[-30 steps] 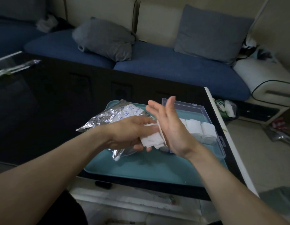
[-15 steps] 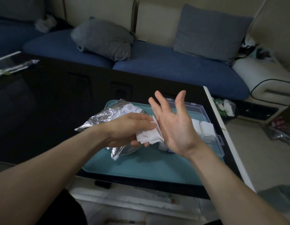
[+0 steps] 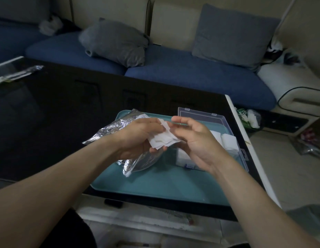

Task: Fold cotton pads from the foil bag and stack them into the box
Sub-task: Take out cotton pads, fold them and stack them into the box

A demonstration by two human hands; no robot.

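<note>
Left hand (image 3: 137, 136) grips a loose sheaf of cotton pads (image 3: 162, 138) above the teal tray (image 3: 155, 183), while the right hand (image 3: 195, 140) pinches the top pad with curled fingers. Directly under and beyond the right hand lies the open clear box (image 3: 227, 126) (some folded pads already inside), so that hand is nearer. Behind the left hand the foil bag (image 3: 112, 127) lies on the tray, which sits on a black table (image 3: 57, 113) before a blue sofa (image 3: 191, 72).

Head view, single camera: worn on the person's head, facing forward and down over both forearms. Close to the glossy black bench (image 3: 48, 113) and the flat teal plastic tray (image 3: 155, 185) at frame centre. Wide-angle; the far field takes in the blue-cushioned sofa (image 3: 191, 74) beyond the bench. No second view.
</note>
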